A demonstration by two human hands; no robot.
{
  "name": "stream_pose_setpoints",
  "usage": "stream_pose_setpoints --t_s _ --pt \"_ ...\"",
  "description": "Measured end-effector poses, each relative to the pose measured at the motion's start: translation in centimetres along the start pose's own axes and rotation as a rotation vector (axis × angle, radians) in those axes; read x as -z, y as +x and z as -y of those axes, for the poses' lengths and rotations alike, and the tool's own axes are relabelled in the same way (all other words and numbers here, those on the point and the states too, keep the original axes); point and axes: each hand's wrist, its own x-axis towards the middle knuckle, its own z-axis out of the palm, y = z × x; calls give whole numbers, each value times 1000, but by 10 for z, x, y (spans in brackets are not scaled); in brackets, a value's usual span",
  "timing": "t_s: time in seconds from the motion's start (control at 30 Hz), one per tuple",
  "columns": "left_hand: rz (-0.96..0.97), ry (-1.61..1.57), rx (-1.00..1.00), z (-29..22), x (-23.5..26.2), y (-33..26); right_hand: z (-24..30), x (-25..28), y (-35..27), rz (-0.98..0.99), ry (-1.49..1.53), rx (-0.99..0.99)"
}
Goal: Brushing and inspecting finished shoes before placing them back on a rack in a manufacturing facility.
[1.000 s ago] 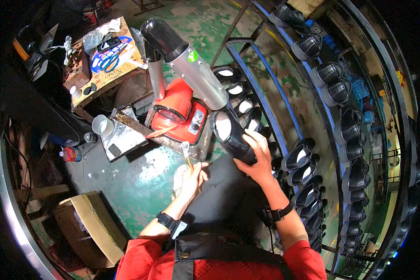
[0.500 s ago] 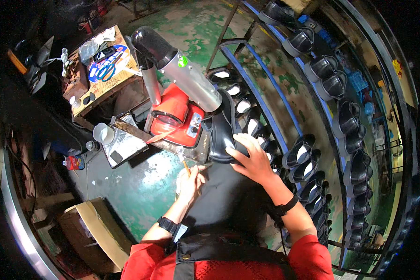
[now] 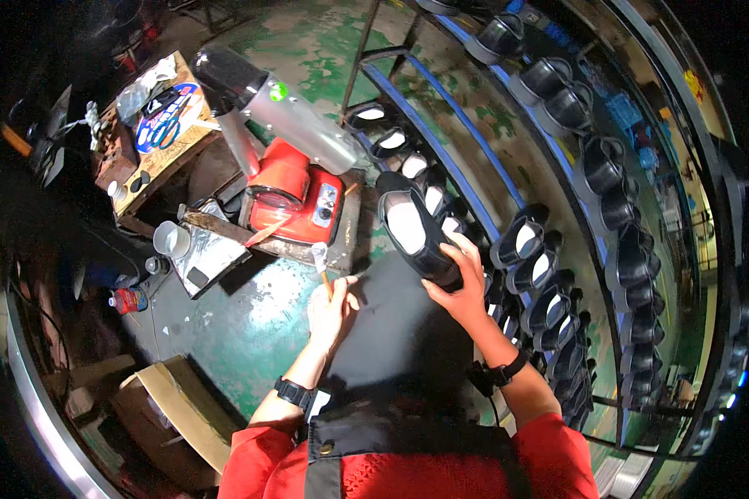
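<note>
My right hand (image 3: pixel 464 279) grips a black shoe (image 3: pixel 429 249) by one end. The shoe's opening faces up, and its white insole (image 3: pixel 407 228) shows. In my left hand (image 3: pixel 331 309), the fingers are closed around a thin wooden-handled brush (image 3: pixel 328 285) with a whitish tip. The shoe is held a little beyond and to the right of the left hand. Just left of the shoe stands a red machine (image 3: pixel 301 218) with a wide silver tube (image 3: pixel 300 125), whose lower end is apart from the shoe.
Racks with blue rails (image 3: pixel 441 141) hold several rows of black shoes (image 3: pixel 545 308) to my right. At the far left, a wooden table (image 3: pixel 175 145) bears scissors (image 3: pixel 165 131). A white cup (image 3: pixel 171 239) stands by a foil-covered board (image 3: pixel 216 249). A cardboard box (image 3: pixel 183 403) lies at lower left.
The shoe has turned in my right hand, so its opening and white insole now face up, and it has come away from the silver tube. My left hand still holds the brush.
</note>
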Motion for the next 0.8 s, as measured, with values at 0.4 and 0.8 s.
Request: stream_pose_setpoints --t_s 0.4,0.8 --pt "95 585 -552 -59 -37 -60 10 26 -56 -77 -28 -223" --pt "88 262 -404 -26 -43 -40 21 59 -131 -266 263 -298"
